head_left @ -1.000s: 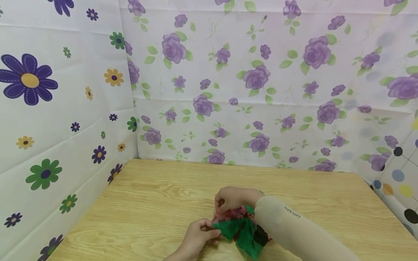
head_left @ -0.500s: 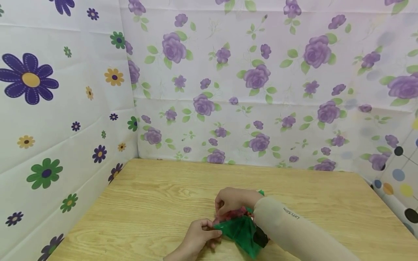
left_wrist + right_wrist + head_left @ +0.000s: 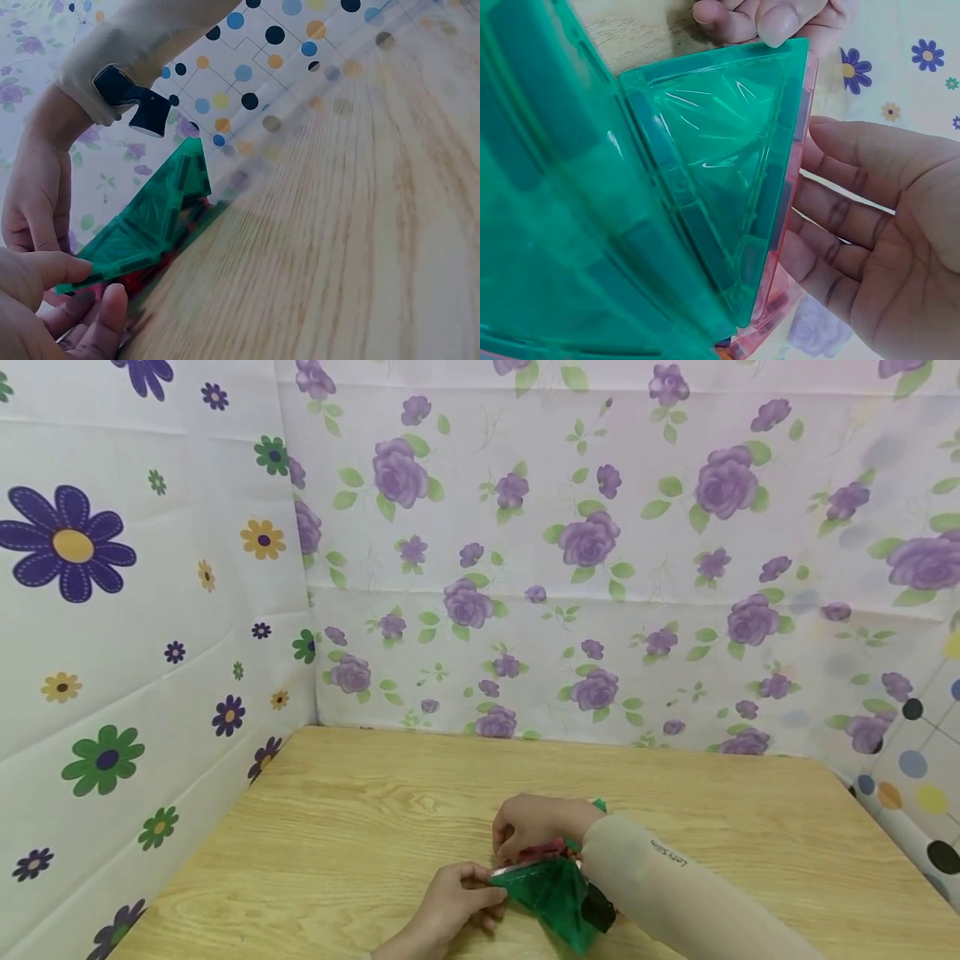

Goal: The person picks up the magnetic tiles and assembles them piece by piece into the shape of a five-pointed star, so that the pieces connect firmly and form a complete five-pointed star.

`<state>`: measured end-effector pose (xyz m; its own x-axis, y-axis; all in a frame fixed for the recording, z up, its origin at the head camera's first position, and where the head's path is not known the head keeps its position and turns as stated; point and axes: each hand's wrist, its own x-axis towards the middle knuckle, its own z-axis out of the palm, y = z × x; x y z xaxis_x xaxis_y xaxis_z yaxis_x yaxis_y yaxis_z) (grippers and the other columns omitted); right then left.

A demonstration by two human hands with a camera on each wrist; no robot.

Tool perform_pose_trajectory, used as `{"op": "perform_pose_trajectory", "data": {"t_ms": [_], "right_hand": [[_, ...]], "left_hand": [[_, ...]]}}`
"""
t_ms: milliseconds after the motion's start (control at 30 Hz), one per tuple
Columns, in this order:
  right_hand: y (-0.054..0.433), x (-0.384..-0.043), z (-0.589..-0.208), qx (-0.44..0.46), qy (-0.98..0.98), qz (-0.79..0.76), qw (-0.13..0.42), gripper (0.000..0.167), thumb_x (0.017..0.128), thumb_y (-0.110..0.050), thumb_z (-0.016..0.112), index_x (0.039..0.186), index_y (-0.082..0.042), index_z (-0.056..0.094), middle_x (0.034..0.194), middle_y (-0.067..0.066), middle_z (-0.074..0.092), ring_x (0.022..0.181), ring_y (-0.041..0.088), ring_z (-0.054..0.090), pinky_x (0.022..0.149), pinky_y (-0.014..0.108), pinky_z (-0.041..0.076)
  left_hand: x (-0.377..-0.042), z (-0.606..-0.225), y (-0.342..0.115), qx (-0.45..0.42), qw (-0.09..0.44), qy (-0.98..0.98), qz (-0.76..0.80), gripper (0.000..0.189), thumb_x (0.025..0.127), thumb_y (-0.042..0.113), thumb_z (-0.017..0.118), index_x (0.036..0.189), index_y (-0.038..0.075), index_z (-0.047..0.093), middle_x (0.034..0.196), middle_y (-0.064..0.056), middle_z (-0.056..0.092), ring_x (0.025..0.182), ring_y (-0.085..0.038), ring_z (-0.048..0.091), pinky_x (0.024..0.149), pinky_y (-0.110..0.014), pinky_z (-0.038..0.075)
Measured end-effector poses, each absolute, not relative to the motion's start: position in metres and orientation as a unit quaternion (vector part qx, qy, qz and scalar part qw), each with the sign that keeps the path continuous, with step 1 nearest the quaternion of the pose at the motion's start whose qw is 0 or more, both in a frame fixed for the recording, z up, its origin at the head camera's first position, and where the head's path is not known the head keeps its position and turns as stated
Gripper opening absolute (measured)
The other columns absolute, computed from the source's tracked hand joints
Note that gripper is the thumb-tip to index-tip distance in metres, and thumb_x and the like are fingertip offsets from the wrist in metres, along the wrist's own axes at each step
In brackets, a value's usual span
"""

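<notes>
Translucent green triangular magnetic tiles (image 3: 555,897) stand joined at a slant, with red magnetic tiles (image 3: 542,852) behind them. My left hand (image 3: 459,902) pinches the outer corner of the nearest green tile, thumb on top and fingers beneath, as the left wrist view shows. From the far side, my right hand (image 3: 525,823) reaches over with its wrist bent down. In the right wrist view its thumb and curved fingers hold the red tile's edge (image 3: 801,142), which lies along the green triangle (image 3: 720,142). The right forearm hides part of the tiles in the head view.
Everything lies on a wood-grain table (image 3: 360,827), near its front edge. Flower-printed cloth (image 3: 465,527) hangs behind and to the left; dotted cloth (image 3: 911,793) is at the right. A black wrist camera (image 3: 598,907) hangs beside the tiles.
A second ago a gap separated the two near green triangles; it has closed and they meet edge to edge. The red tile now shows as a narrower strip. Both hands have barely moved.
</notes>
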<state>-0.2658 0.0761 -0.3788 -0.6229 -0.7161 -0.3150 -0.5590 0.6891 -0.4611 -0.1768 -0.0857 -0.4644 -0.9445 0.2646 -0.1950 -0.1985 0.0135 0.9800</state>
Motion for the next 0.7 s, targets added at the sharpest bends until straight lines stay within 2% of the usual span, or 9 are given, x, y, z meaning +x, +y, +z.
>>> {"op": "perform_pose_trajectory", "data": {"t_ms": [167, 333, 533, 700], "right_hand": [[0.078, -0.267, -0.376, -0.359, 0.885, -0.185, 0.232, 0.006, 0.089, -0.016, 0.067, 0.087, -0.014, 0.073, 0.079, -0.005, 0.070, 0.070, 0.005, 0.060, 0.067, 0.018, 0.049], [0.083, -0.269, -0.369, -0.378, 0.878, -0.208, 0.207, 0.010, 0.091, -0.015, 0.065, 0.096, -0.011, 0.072, 0.085, -0.007, 0.069, 0.073, 0.000, 0.059, 0.071, 0.019, 0.050], [0.090, -0.263, -0.360, -0.387, 0.880, -0.222, 0.162, 0.017, 0.093, -0.020, 0.063, 0.105, -0.011, 0.071, 0.095, -0.003, 0.070, 0.082, 0.005, 0.062, 0.074, 0.021, 0.052], [0.098, -0.253, -0.354, -0.374, 0.886, -0.251, 0.109, 0.023, 0.095, -0.022, 0.061, 0.114, -0.011, 0.068, 0.110, 0.005, 0.068, 0.093, 0.017, 0.065, 0.076, 0.028, 0.055]], "left_hand": [[-0.177, -0.459, -0.092, 0.034, 0.149, 0.709, 0.688, 0.037, 0.083, 0.004, 0.070, 0.114, -0.007, 0.053, 0.089, -0.008, 0.065, 0.068, -0.014, 0.065, 0.059, -0.028, 0.057], [-0.180, -0.448, -0.097, 0.068, 0.129, 0.742, 0.654, 0.045, 0.085, 0.009, 0.071, 0.119, -0.009, 0.049, 0.099, -0.012, 0.062, 0.075, -0.015, 0.064, 0.064, -0.033, 0.058], [-0.186, -0.426, -0.102, 0.125, 0.081, 0.805, 0.574, 0.052, 0.085, 0.017, 0.072, 0.126, -0.005, 0.049, 0.113, -0.022, 0.057, 0.091, -0.021, 0.058, 0.072, -0.034, 0.056], [-0.194, -0.408, -0.105, 0.171, 0.014, 0.859, 0.483, 0.051, 0.087, 0.024, 0.071, 0.129, 0.003, 0.051, 0.123, -0.017, 0.054, 0.104, -0.026, 0.055, 0.078, -0.036, 0.052]]}}
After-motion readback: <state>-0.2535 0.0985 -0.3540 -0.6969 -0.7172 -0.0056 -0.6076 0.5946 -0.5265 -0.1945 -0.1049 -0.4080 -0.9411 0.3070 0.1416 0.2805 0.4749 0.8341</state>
